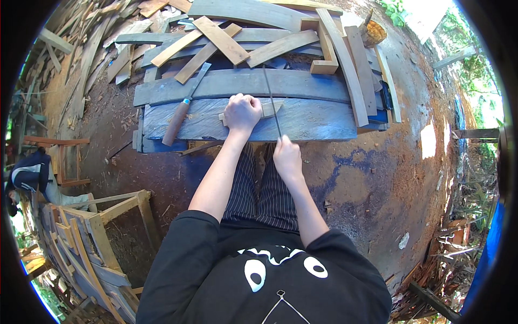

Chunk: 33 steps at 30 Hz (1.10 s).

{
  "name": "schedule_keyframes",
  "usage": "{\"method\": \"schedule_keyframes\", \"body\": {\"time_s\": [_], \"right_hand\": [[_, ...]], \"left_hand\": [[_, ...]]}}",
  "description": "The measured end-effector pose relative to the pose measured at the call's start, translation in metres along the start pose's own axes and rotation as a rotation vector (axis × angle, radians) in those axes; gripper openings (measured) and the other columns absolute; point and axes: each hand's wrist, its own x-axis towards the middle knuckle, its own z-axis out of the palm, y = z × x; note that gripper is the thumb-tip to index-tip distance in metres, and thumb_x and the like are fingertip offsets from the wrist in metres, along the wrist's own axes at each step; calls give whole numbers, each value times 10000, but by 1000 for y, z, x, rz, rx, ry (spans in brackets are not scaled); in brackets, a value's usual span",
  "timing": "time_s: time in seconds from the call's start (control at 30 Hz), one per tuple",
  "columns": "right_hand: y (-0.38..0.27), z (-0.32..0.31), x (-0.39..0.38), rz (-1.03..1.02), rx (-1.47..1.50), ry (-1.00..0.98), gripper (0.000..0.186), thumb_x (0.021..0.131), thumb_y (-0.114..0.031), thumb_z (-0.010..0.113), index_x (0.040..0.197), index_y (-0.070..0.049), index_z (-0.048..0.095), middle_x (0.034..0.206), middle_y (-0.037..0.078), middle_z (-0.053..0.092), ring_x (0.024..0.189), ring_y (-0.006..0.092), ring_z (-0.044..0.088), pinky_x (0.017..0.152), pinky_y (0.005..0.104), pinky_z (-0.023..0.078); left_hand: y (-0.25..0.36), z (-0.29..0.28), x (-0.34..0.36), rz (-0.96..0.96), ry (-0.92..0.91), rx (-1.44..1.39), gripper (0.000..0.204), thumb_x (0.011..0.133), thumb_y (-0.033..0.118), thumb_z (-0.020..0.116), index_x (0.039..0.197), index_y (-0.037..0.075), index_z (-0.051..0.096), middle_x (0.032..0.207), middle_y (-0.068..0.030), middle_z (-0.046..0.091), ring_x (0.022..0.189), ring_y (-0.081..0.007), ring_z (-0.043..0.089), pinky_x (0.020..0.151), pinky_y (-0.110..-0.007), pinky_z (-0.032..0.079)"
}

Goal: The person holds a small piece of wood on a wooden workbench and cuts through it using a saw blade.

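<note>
A small pale wood strip (272, 110) lies across the weathered plank bench (318, 119) in front of me. My left hand (243, 114) is closed in a fist over it and presses it against the bench. My right hand (287, 157) grips the near end of a long, thin dark saw (273, 105), seen nearly edge-on. Its blade crosses the strip to the right of my left hand and reaches the far planks. The saw's handle is hidden in my fingers. To the left of my left hand rests a chisel (176, 123) with a brown wooden handle and a blue ring.
Loose boards (221, 40) cross each other at the bench's far side, with an angled wooden frame (324, 66) at the right. A cut log (373, 33) stands beyond. Scrap wood is heaped far left. A wooden frame (121, 208) stands near left; a person (32, 173) is behind it.
</note>
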Motion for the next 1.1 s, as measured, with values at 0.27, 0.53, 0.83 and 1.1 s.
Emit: {"method": "schedule_keyframes", "body": {"time_s": [0.27, 0.53, 0.83, 1.1], "right_hand": [[20, -28, -75, 52, -10, -116, 187, 920, -181, 451, 860, -12, 501, 660, 277, 583, 662, 470, 589, 572, 542, 474], [4, -5, 3, 7, -18, -47, 248, 922, -201, 442, 845, 19, 525, 747, 283, 600, 748, 466, 598, 646, 531, 485], [16, -26, -59, 52, -43, -96, 222, 922, -203, 446, 865, 1, 514, 722, 289, 595, 724, 472, 597, 644, 540, 483], [0, -8, 1, 8, 0, -31, 247, 923, -206, 433, 877, 17, 529, 754, 296, 596, 758, 472, 593, 662, 538, 479]], "left_hand": [[-6, -1, 0, 38, -2, -38, 163, 705, 139, 582, 570, 53, 613, 657, -107, 597, 681, -272, 610, 588, -390, 513], [-3, -1, 1, 70, -47, -67, 167, 709, 136, 579, 571, 48, 613, 660, -113, 598, 687, -273, 612, 590, -388, 514], [-2, 0, -1, -14, 15, -2, 173, 710, 146, 580, 570, 50, 617, 669, -112, 605, 692, -271, 615, 599, -392, 517], [0, 0, 0, 53, -6, -60, 168, 708, 149, 580, 578, 52, 624, 678, -111, 610, 695, -280, 615, 610, -391, 514]]}}
